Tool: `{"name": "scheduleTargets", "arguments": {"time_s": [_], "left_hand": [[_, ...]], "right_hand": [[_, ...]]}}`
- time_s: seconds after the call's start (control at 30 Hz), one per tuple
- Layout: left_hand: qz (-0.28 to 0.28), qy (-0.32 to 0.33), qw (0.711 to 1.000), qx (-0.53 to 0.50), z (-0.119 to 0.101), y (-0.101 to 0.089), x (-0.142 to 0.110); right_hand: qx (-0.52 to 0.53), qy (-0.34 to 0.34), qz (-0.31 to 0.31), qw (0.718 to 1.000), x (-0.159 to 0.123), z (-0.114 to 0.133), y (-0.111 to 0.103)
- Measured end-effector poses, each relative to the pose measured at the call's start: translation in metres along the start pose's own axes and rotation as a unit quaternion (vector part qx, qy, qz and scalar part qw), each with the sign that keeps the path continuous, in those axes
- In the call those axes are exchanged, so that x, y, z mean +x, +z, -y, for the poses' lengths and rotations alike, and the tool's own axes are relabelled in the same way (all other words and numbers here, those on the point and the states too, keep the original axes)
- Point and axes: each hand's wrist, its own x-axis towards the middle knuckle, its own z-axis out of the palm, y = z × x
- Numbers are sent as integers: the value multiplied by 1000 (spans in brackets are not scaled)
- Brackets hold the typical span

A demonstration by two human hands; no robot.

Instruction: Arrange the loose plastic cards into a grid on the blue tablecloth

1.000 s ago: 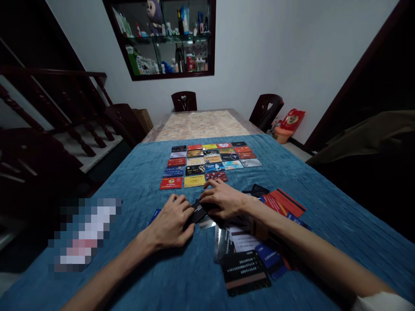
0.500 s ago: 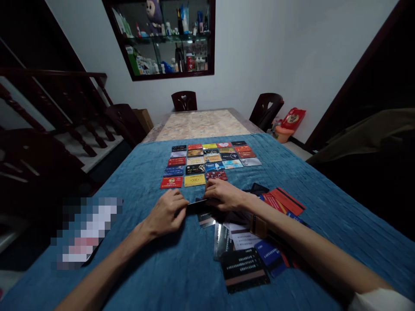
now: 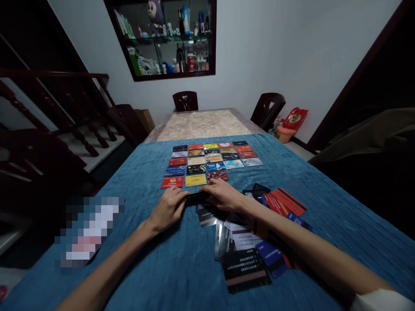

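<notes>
My left hand (image 3: 168, 208) and my right hand (image 3: 223, 195) pinch the two ends of one black card (image 3: 196, 198), holding it nearly flat just above the blue cloth (image 3: 136, 181). Right beyond it lies a neat grid of colourful cards (image 3: 210, 162) in rows, its nearest row holding a red card (image 3: 172, 182) and a yellow card (image 3: 195, 180). Under and beside my right forearm a loose heap of cards (image 3: 241, 246) is spread out, several of them face down with dark stripes.
Red and black cards (image 3: 282, 201) lie at the right of the heap. A pixelated object (image 3: 89, 231) rests on the cloth at left. Beyond the cloth the table's marbled top (image 3: 202, 123) shows, with dark chairs (image 3: 184, 100) around it, a stair rail at left and a wall cabinet.
The black card has been lifted from the heap, turned flatter, and carried forward toward the grid's near row. Both hands moved forward with it.
</notes>
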Motion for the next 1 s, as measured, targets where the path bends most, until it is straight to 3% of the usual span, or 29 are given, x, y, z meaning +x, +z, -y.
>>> {"name": "scheduleTargets", "arguments": {"time_s": [0.57,1.0], "left_hand": [[-29,-32,999,23,2,12,-4],[-5,-57,998,35,-5,13,-4]], "right_hand": [[-53,97,-2,994,2,15,4],[-27,144,-12,989,1,20,9]]}}
